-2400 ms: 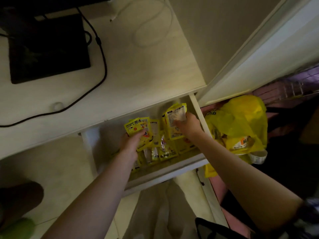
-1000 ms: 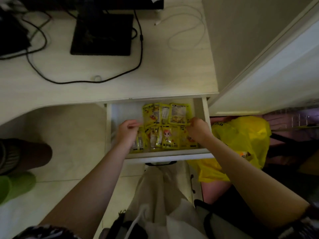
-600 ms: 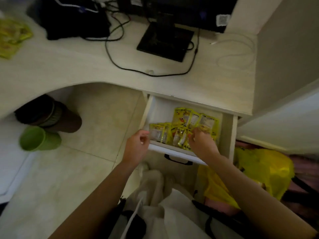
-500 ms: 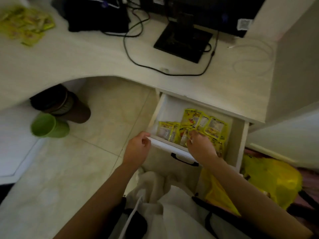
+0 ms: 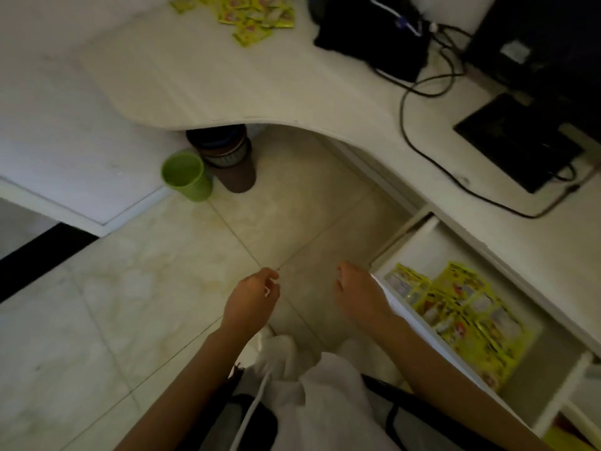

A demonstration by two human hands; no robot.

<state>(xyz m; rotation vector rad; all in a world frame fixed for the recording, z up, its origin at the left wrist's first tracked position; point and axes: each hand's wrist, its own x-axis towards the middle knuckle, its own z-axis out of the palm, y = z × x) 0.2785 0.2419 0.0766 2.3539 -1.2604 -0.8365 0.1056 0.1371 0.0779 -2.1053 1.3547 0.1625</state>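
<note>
An open white drawer under the desk at the right holds several yellow sachets laid in rows. A second heap of yellow sachets lies on the desk top at the far edge. My left hand hovers over the floor with its fingers loosely curled and holds nothing. My right hand hangs beside the drawer's near left corner, fingers relaxed, also without anything in it. Both hands are outside the drawer.
A curved white desk carries a monitor base, black cables and a black device. A green cup and a dark bin stand on the tiled floor under the desk. White cloth lies on my lap.
Both hands have come out of the drawer and away from the sachets. The view has swung left, so the drawer now sits at the right and the desk's sachet heap shows.
</note>
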